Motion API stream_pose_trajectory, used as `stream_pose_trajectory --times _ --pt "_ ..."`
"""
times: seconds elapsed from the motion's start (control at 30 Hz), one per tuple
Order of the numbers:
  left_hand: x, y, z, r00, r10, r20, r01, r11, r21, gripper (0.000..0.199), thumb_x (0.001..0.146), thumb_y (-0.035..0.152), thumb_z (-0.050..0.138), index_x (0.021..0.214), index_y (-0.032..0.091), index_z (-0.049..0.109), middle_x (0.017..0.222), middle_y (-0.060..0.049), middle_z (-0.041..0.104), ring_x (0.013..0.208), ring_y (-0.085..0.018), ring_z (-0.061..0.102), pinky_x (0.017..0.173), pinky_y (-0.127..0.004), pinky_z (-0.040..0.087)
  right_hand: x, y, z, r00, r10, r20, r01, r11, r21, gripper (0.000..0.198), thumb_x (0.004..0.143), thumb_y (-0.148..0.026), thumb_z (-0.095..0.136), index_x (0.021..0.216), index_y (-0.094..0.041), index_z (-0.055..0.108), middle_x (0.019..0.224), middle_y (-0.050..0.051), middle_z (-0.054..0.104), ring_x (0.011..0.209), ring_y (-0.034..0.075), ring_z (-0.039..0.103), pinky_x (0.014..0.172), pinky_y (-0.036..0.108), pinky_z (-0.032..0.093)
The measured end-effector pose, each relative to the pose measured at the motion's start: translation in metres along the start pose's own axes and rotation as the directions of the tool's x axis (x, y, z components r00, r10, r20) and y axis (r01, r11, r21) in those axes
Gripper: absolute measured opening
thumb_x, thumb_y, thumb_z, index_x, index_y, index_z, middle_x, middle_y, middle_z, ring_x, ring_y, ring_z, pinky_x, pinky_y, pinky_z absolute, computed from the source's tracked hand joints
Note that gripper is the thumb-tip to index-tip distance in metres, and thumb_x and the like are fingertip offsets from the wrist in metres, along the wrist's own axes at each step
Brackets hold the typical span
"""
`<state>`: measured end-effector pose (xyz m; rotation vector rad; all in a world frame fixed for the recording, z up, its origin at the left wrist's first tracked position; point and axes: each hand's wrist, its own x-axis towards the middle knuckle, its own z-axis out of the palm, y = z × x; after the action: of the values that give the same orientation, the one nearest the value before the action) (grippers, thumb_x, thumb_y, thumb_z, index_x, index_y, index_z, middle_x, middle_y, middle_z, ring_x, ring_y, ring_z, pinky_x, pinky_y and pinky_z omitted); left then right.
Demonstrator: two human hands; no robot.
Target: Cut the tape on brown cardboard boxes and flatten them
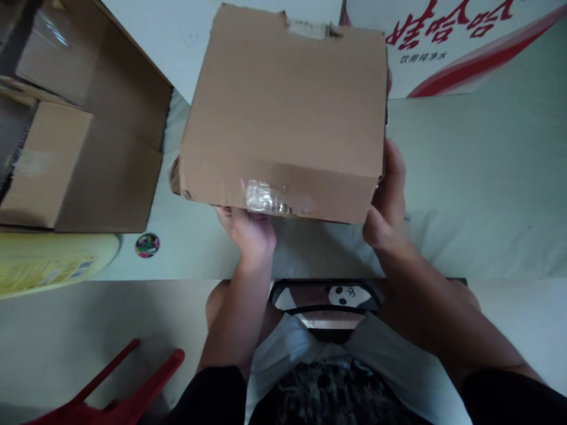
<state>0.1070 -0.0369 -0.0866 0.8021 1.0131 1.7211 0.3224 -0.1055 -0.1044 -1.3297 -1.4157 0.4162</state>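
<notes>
A brown cardboard box [287, 106] is held up over the pale green cloth-covered surface, tilted slightly. Clear tape sticks to its near edge, and its far edge looks torn with a strip of tape on it. My left hand [250, 230] supports the box from below at the near side, its fingers mostly hidden beneath. Along the right side, my right hand [387, 200] grips the near right corner, the thumb by the edge and the other fingers partly hidden behind the box.
Open cardboard boxes [110, 171] stand at the left, with a yellow bottle [53, 260] and a small round colourful disc [147, 245] nearby. A white carton with red lettering [452, 71] is at the back right. A red plastic stool [128, 389] stands on the floor, lower left.
</notes>
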Motion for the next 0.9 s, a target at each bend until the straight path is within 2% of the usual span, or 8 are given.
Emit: stream_pose_trajectory --times 0.13,0.23,0.33,0.47,0.6,0.73,0.8,0.9 --pt "-0.003 -0.002 -0.002 1.000 0.007 0.014 -0.007 1.000 -0.003 0.049 0.075 0.054 0.089 0.103 0.027 0.060 0.105 0.000 0.075 0.103 -0.019 0.074 0.092 -0.032 0.059 0.002 0.007 0.001 0.988 -0.130 -0.081 0.126 0.991 -0.052 0.115 0.076 -0.088 0.072 0.169 -0.040 0.024 0.173 0.010 0.036 0.161 0.042 0.038 0.134 0.071 0.032" --pt "-0.009 -0.003 -0.003 0.999 0.010 0.050 -0.009 1.000 -0.008 0.045 0.081 0.053 0.087 0.107 0.029 0.059 0.110 0.001 0.076 0.112 -0.020 0.074 0.098 -0.033 0.058 0.000 0.010 0.003 0.981 -0.142 -0.135 0.130 0.987 -0.091 0.122 0.070 -0.088 0.077 0.168 -0.039 0.022 0.169 0.012 0.039 0.158 0.043 0.042 0.132 0.073 0.033" --pt "-0.017 -0.002 -0.001 0.996 0.011 0.084 -0.010 1.000 -0.006 0.042 0.084 0.052 0.085 0.107 0.029 0.060 0.115 0.001 0.078 0.112 -0.020 0.075 0.096 -0.033 0.059 0.000 0.009 0.004 0.977 -0.092 -0.191 0.075 0.993 -0.094 0.117 0.072 -0.084 0.078 0.166 -0.039 0.025 0.165 0.012 0.042 0.155 0.044 0.044 0.130 0.075 0.033" --pt "-0.020 0.002 0.000 0.997 -0.021 0.072 0.022 1.000 -0.008 0.042 0.081 0.049 0.086 0.109 0.030 0.061 0.128 0.001 0.077 0.117 -0.021 0.074 0.095 -0.032 0.059 0.001 -0.002 0.005 0.966 -0.097 -0.241 0.093 0.995 -0.029 0.100 0.081 -0.075 0.077 0.163 -0.042 0.030 0.161 0.009 0.046 0.153 0.040 0.048 0.131 0.072 0.033" --pt "-0.002 0.005 -0.011 0.998 -0.070 -0.008 0.070 0.996 0.057 0.045 0.078 0.050 0.084 0.112 0.031 0.060 0.130 0.000 0.076 0.126 -0.024 0.070 0.098 -0.035 0.059 0.002 -0.013 0.001 0.987 -0.135 -0.086 0.137 0.990 0.019 0.085 0.089 -0.076 0.065 0.162 -0.040 0.038 0.166 0.008 0.047 0.156 0.038 0.047 0.132 0.067 0.036" --pt "0.024 0.012 -0.026 0.998 -0.049 0.024 0.047 0.996 0.073 0.047 0.077 0.060 0.082 0.110 0.030 0.064 0.135 -0.002 0.074 0.142 -0.026 0.062 0.114 -0.038 0.053 0.002 -0.014 -0.006 0.995 -0.053 0.085 0.047 0.996 0.071 0.075 0.091 -0.088 0.045 0.148 -0.040 0.057 0.160 0.006 0.058 0.154 0.038 0.050 0.127 0.069 0.041" --pt "0.033 0.017 -0.034 0.996 -0.054 0.071 0.050 0.997 0.056 0.050 0.075 0.065 0.083 0.108 0.030 0.066 0.134 -0.003 0.074 0.144 -0.028 0.060 0.115 -0.038 0.053 0.004 -0.014 -0.008 0.999 -0.026 0.043 0.024 0.998 0.063 0.078 0.091 -0.092 0.035 0.137 -0.036 0.065 0.150 0.008 0.064 0.149 0.040 0.054 0.124 0.071 0.043" --pt "0.038 0.018 -0.046 0.991 -0.091 0.097 0.087 0.995 0.040 0.053 0.072 0.071 0.085 0.101 0.030 0.069 0.129 -0.005 0.075 0.139 -0.030 0.064 0.108 -0.038 0.057 0.007 -0.014 -0.009 0.984 -0.073 -0.164 0.087 0.993 0.083 0.065 0.097 -0.082 0.036 0.127 -0.033 0.068 0.136 0.009 0.068 0.138 0.038 0.062 0.119 0.067 0.048"
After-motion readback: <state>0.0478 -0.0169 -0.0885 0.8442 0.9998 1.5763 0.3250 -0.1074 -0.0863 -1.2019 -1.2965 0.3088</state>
